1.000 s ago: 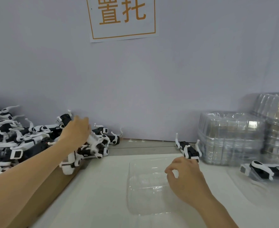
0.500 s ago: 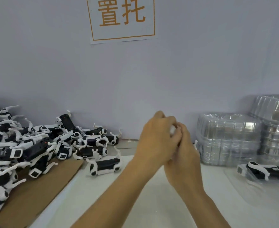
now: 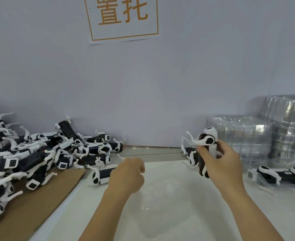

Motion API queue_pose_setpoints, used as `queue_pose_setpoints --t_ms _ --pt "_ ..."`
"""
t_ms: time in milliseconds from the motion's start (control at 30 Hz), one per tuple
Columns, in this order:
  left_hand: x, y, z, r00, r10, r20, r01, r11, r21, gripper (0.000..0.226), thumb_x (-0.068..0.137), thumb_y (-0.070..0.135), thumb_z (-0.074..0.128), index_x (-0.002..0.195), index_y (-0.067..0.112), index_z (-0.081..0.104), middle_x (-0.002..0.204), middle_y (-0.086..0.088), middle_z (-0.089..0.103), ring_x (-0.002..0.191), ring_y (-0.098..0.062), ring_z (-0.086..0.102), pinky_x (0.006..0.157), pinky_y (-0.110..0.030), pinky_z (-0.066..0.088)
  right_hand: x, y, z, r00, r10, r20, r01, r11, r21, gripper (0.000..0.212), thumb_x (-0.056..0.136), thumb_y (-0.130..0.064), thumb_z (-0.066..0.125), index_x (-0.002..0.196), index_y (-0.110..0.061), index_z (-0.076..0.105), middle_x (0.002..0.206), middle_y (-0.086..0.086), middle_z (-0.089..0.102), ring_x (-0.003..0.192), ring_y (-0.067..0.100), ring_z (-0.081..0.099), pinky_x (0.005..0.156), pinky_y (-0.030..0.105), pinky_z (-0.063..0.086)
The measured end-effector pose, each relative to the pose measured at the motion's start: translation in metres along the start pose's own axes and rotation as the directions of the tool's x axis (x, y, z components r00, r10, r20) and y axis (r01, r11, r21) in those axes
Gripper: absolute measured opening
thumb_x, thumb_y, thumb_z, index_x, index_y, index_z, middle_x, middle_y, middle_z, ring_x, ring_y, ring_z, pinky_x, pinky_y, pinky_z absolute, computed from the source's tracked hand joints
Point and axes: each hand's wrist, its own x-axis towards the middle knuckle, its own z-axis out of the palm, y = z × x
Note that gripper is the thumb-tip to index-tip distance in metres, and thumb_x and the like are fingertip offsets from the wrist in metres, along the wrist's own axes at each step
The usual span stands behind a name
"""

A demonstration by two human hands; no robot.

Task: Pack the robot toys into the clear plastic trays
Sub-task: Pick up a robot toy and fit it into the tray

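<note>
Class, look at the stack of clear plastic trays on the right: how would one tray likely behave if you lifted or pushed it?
The clear plastic trays look thin-walled, so one is probably light and flexes easily. Their glossy surface suggests they may slide when pushed. Nested closely, one may cling to its neighbours.

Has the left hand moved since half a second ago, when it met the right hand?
Yes. The left hand has dropped down and leftward, away from the tray stacks, toward a toy beside the cardboard.

Black-and-white robot toys (image 3: 39,153), clear plastic trays (image 3: 257,136), brown cardboard (image 3: 44,197), orange-lettered sign (image 3: 123,18)
</note>
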Motion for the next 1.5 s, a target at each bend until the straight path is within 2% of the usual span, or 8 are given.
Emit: queue_pose_setpoints --t_ms 300,433,567,767,1033,1200,1333,1500 --pt "-0.016 0.028 -0.025 0.951 0.023 0.308 -0.013 0.999 -0.036 0.041 0.094 0.044 0.049 0.076 0.008 0.053 0.053 0.000 0.067 0.048 -0.015 0.064 0.066 -0.025 0.056 0.003 -0.012 -0.003 0.997 -0.049 0.061 0.053 0.997 -0.060 0.013 0.084 -0.040 0.074 0.086 -0.030 0.067 0.074 -0.014 0.069 0.067 0.000 0.063 0.054 0.016 0.041" --pt "0.000 0.000 -0.011 0.996 0.034 -0.087 -0.037 0.999 -0.037 0.035 0.094 0.039 0.057 0.123 0.019 0.054 0.127 0.001 0.056 0.119 -0.019 0.051 0.096 -0.034 0.046 0.002 -0.020 -0.004 0.981 -0.065 0.181 0.082 0.993 -0.088 0.010 0.084 -0.040 0.074 0.089 -0.033 0.069 0.073 -0.013 0.070 0.060 0.000 0.063 0.050 0.017 0.043" --pt "0.003 -0.026 0.017 0.987 0.129 0.097 -0.106 0.971 -0.213 0.050 0.098 0.033 0.053 0.145 0.032 0.038 0.157 0.015 0.026 0.146 -0.011 0.021 0.118 -0.039 0.016 0.003 -0.024 -0.004 0.959 0.039 0.279 -0.007 0.994 -0.112 0.041 0.072 -0.044 0.082 0.106 -0.033 0.063 0.094 -0.019 0.070 0.072 -0.006 0.066 0.056 0.019 0.047" --pt "-0.006 0.004 0.024 0.992 0.104 -0.075 -0.102 0.994 0.032 0.040 0.097 0.054 0.040 0.125 0.031 0.056 0.124 0.004 0.044 0.120 -0.022 0.042 0.099 -0.038 0.033 0.002 -0.036 -0.010 0.888 -0.040 0.457 0.129 0.978 -0.166 0.025 0.065 -0.047 0.085 0.083 -0.042 0.070 0.074 -0.015 0.071 0.062 0.005 0.066 0.052 0.021 0.049" --pt "-0.018 0.015 -0.007 0.970 0.166 0.177 -0.137 0.976 -0.168 0.012 0.090 0.040 0.061 0.086 0.029 0.064 0.103 0.005 0.061 0.080 -0.013 0.061 0.075 -0.028 0.049 0.002 -0.043 -0.011 0.862 -0.037 0.505 0.160 0.966 -0.204 0.021 0.065 -0.052 0.080 0.082 -0.042 0.072 0.075 -0.010 0.072 0.067 0.014 0.068 0.068 0.041 0.058" --pt "-0.020 -0.004 -0.028 0.902 0.262 0.345 -0.174 0.948 -0.265 0.040 0.081 0.046 0.074 0.118 0.042 0.061 0.098 0.014 0.067 0.077 -0.001 0.061 0.071 -0.020 0.047 0.001 -0.034 -0.007 0.832 0.070 0.550 0.078 0.968 -0.240 0.026 0.069 -0.046 0.083 0.090 -0.035 0.074 0.084 -0.014 0.075 0.075 0.010 0.072 0.077 0.040 0.060" --pt "-0.017 -0.006 -0.027 0.919 0.380 0.102 -0.253 0.770 -0.586 0.107 0.065 0.044 0.090 0.144 0.060 0.020 0.137 0.023 0.042 0.120 0.000 0.049 0.094 -0.022 0.045 -0.002 -0.040 -0.004 0.802 0.023 0.597 0.085 0.985 -0.151 0.027 0.068 -0.047 0.083 0.091 -0.036 0.073 0.084 -0.014 0.076 0.073 0.008 0.072 0.061 0.021 0.053" --pt "-0.016 0.009 -0.017 0.889 0.409 -0.206 -0.381 0.412 -0.828 0.055 0.078 0.016 0.082 0.121 0.039 0.056 0.105 0.006 0.064 0.091 -0.015 0.069 0.079 -0.035 0.060 -0.011 -0.053 0.010 0.768 -0.045 0.638 0.095 0.994 -0.045 0.011 0.084 -0.043 0.072 0.092 -0.036 0.074 0.083 -0.011 0.076 0.071 0.005 0.071 0.052 0.010 0.044"
